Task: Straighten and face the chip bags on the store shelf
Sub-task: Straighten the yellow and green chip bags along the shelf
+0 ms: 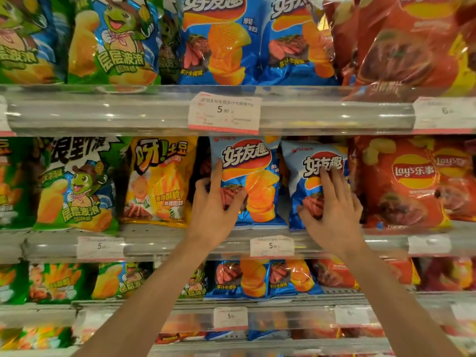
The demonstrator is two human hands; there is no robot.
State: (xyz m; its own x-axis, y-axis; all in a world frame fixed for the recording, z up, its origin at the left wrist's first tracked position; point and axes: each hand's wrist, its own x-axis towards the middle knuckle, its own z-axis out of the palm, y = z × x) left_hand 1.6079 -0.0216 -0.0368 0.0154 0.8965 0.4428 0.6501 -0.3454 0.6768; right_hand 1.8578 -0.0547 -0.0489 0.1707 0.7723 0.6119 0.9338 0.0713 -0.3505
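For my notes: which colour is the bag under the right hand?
Mostly blue, with an orange-red logo patch; the bag shows in the head view.

Two bare forearms, hands [213, 202] — no sleeves

white price tag [224, 112], clear shelf-edge rail [103, 112], lower price tag [272, 246]

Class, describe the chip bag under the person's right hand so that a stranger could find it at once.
Find the middle shelf, with hands on two blue bags. Take the blue bag on the right, under the right hand, beside the red Lay's bags. Unlike its upright twin, it leans crookedly.
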